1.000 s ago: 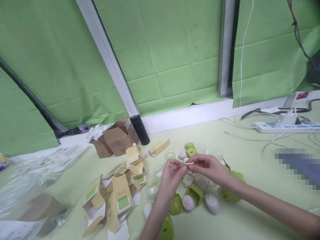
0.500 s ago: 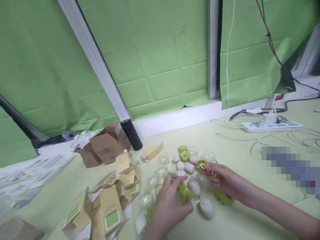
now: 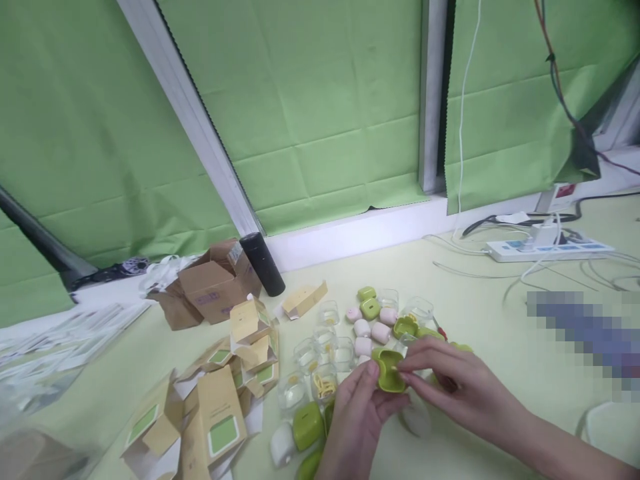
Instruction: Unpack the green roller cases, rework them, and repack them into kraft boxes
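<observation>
My left hand grips a small green case shell, shaped like an earphone case, its hollow side up. The thumb lies on its left edge and the fingers are underneath. At the shell's right side, the thumb and forefinger of my right hand are pinched together, their tips reaching into the hollow. A tiny pale yellow bit shows at those tips; too little is visible to name it. Just left of my left hand stands a clear cup with yellow cord inside. Another green shell lies beyond my right hand.
Several green cases, pink cases and clear cups crowd the table around my hands. Opened cardboard boxes pile up at left. A black bottle stands behind; a power strip with cables lies at right.
My hands have come together at the green shell, now turned hollow side up. My right hand has moved left and down from the other green shell, where a yellow piece showed at its fingers.
</observation>
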Demonstrator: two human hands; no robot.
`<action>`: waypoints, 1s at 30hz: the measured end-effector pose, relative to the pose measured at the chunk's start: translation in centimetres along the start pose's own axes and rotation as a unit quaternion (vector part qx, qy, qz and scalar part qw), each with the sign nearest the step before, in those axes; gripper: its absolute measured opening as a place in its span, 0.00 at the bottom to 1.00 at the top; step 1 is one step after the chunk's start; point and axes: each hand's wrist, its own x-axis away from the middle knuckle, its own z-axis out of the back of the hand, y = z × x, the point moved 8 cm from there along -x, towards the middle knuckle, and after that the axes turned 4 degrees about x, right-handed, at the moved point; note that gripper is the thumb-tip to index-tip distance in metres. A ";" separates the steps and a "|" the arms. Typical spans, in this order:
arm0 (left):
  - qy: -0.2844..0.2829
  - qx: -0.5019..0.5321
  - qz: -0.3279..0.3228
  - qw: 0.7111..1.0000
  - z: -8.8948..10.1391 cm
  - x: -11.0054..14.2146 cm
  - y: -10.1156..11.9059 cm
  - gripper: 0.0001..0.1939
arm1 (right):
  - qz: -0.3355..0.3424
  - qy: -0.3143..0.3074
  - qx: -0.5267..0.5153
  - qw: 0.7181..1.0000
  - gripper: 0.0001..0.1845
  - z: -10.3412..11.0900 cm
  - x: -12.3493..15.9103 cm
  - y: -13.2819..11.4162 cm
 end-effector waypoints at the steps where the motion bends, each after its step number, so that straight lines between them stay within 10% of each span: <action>1: 0.000 -0.010 -0.006 1.000 0.1 0.0 0.0 0.17 | 0.023 -0.001 0.036 0.999 0.08 -0.1 0.1 -0.3; 13: -0.042 0.032 0.013 0.999 -1.1 0.4 -0.7 0.15 | 0.118 0.006 0.269 0.956 0.10 -0.9 0.8 -1.6; 23: 0.024 -0.067 0.025 0.997 0.5 0.2 -0.7 0.20 | 0.034 0.042 0.103 0.993 0.08 0.7 0.3 -0.9; 30: -0.011 -0.277 -0.129 0.952 0.3 0.6 2.0 0.16 | -0.103 -0.011 -0.036 0.994 0.03 0.2 0.0 0.4</action>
